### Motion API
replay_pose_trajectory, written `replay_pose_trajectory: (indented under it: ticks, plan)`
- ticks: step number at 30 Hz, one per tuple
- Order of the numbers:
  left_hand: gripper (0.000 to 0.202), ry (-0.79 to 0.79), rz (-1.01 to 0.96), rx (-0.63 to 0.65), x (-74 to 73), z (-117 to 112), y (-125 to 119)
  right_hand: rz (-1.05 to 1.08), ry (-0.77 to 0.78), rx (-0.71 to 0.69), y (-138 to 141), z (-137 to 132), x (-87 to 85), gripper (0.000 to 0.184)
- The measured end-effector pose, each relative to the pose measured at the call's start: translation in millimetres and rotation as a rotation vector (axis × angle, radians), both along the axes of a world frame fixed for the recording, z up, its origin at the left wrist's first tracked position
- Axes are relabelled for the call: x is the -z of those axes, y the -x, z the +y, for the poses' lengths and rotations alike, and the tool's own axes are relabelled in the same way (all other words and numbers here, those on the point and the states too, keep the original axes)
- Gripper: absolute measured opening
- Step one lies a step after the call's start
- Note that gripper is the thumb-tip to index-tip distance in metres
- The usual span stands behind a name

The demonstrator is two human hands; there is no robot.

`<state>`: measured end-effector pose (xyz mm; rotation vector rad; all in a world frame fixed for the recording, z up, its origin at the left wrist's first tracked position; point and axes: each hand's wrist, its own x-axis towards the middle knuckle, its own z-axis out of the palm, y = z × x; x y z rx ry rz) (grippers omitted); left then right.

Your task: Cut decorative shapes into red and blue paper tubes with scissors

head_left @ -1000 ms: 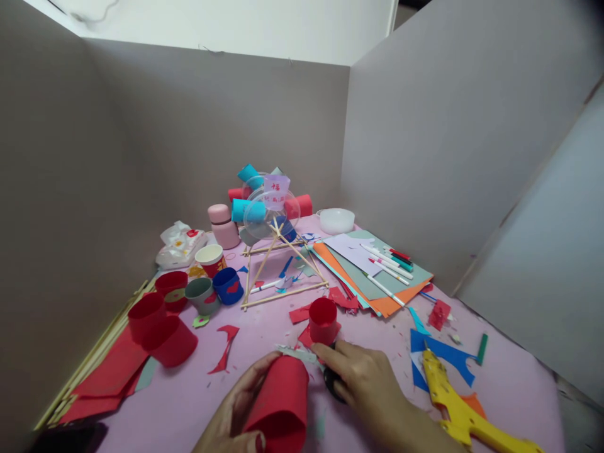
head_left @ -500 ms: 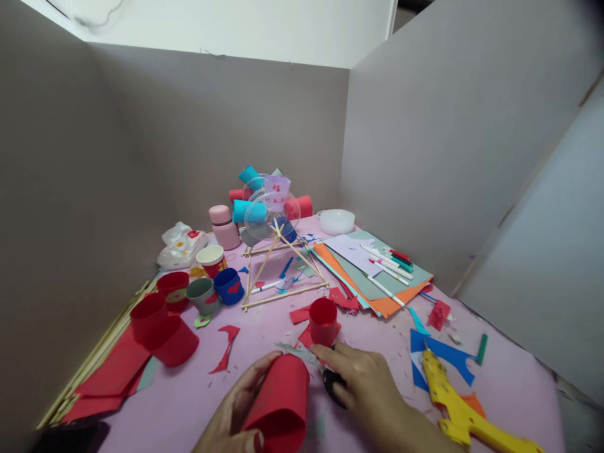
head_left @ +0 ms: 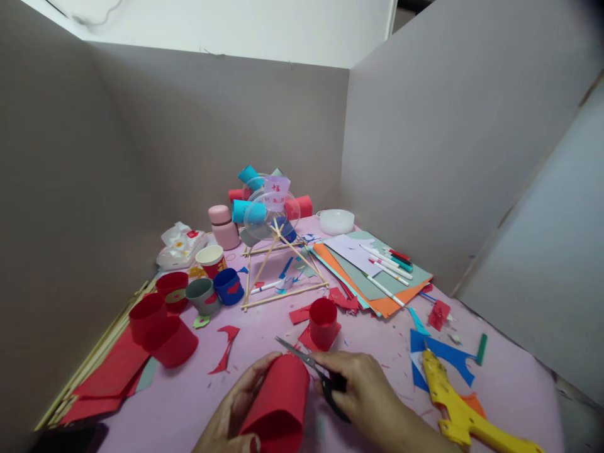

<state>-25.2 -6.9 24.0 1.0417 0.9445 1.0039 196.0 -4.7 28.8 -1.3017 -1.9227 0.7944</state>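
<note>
A red paper tube [head_left: 282, 395] lies tilted in my left hand [head_left: 236, 409], its open end facing me. The fingers wrap its left side, thumb at the near rim. My right hand [head_left: 361, 393] grips a pair of black-handled scissors [head_left: 333, 391]. Their blades point left across the tube's far end; whether they touch the paper I cannot tell. Just beyond stands a small red paper cup shape [head_left: 323, 322] on a red paper piece [head_left: 309, 340]. A curved red scrap [head_left: 227, 349] rests on the table left of the tube.
Several paper cups, including a blue one [head_left: 229, 286], stand at left by a pink bottle [head_left: 224, 226]. A wooden-stick frame [head_left: 285, 292] carries a wheel of coloured tubes. Right are coloured paper sheets [head_left: 372, 289], markers [head_left: 387, 264] and a yellow glue gun [head_left: 455, 402].
The scissors have turned in my right hand, and their blades now show more clearly above the tube's far end. My left hand and the tube stay almost still.
</note>
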Motion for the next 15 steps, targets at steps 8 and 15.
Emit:
replay_pose_trajectory:
  ticks: [8, 15]
  plan:
    - [0.073, -0.115, 0.006, 0.191, 9.4, 13.5, 9.5, 0.167, 0.116, -0.046, 2.3, 0.9, -5.8, 0.031]
    - [0.072, -0.144, -0.023, 0.253, 21.3, 18.6, 19.4, 0.259, 0.182, -0.068, 2.4, 0.9, -6.4, 0.028]
